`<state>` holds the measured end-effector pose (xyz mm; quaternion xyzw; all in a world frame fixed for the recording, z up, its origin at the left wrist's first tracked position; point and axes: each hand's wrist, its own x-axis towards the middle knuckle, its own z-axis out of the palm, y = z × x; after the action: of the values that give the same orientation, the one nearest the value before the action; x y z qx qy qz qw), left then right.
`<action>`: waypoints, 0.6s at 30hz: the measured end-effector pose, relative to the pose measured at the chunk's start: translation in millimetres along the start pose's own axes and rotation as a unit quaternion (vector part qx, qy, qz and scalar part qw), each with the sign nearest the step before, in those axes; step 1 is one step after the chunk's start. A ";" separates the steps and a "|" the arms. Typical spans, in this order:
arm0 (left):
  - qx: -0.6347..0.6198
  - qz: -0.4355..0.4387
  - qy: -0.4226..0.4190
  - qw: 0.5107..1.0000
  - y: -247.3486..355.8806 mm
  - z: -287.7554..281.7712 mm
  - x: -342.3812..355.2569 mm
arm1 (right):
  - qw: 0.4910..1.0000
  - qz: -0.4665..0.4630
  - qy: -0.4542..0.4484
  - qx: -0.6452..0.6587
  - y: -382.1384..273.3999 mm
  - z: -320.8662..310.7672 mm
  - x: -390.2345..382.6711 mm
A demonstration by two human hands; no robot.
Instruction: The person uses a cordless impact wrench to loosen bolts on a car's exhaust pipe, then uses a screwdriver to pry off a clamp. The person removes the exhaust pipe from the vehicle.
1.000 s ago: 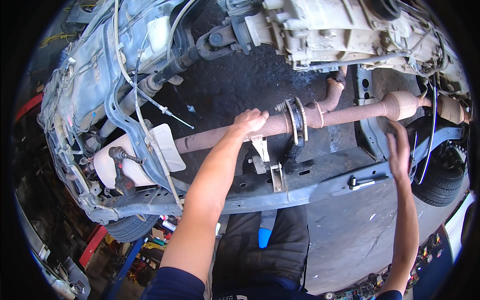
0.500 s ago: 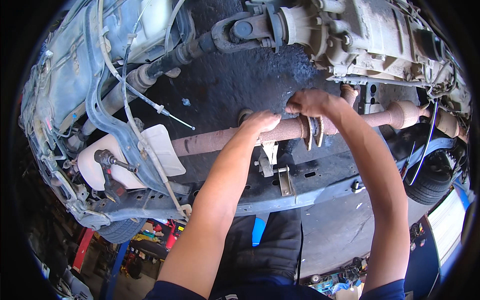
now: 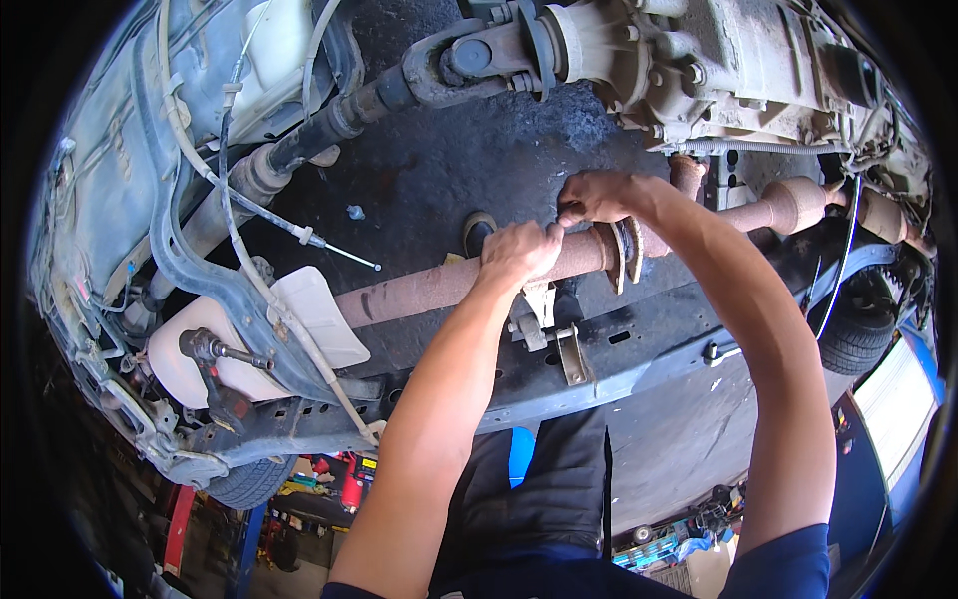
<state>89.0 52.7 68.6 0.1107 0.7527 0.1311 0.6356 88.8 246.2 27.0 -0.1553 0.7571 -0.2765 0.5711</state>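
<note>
A rusty exhaust pipe point(image 3: 419, 288) runs across the middle, with a bolted flange joint point(image 3: 627, 252) right of centre. My left hand point(image 3: 521, 253) is closed at the pipe's upper side, left of the flange. Above the pipe, my right hand point(image 3: 602, 196) is curled with its fingers bent down, its fingertips meeting the left thumb and forefinger. Whatever lies between the fingers is too small or hidden to make out. Below the left hand, a pale bracket point(image 3: 540, 302) hangs beside the pipe.
A frame rail point(image 3: 639, 364) crosses in front of me. The gearbox point(image 3: 738, 80) and driveshaft joint point(image 3: 469, 60) sit above. At left are a power tool point(image 3: 222, 359), a loose-ended cable point(image 3: 339, 252) and a pale shield point(image 3: 317, 319). A shoe point(image 3: 479, 230) shows beyond the pipe.
My hands have come together: the left has moved slightly right and up, and the right slightly left, so their fingers now meet. The whole view has shifted a little.
</note>
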 end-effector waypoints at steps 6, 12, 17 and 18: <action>-0.010 0.007 0.048 0.999 -4.1 4.2 0.0 | 0.979 0.016 0.128 0.160 -17.0 -5.9 10.8; 0.030 0.029 0.031 0.999 -12.1 6.7 -3.1 | 0.962 0.042 0.207 0.174 -33.8 -15.0 -50.2; 0.077 0.134 0.071 0.985 -27.3 4.6 -23.6 | 0.833 0.074 0.407 0.368 -20.3 42.2 -167.6; 0.075 0.132 0.058 0.987 -26.9 4.6 -24.7 | 0.784 0.092 0.435 0.434 -15.7 62.9 -192.7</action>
<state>97.6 19.4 81.6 0.2488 0.7747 0.1632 0.5579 205.0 324.7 174.2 0.3160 0.7362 -0.5597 0.2117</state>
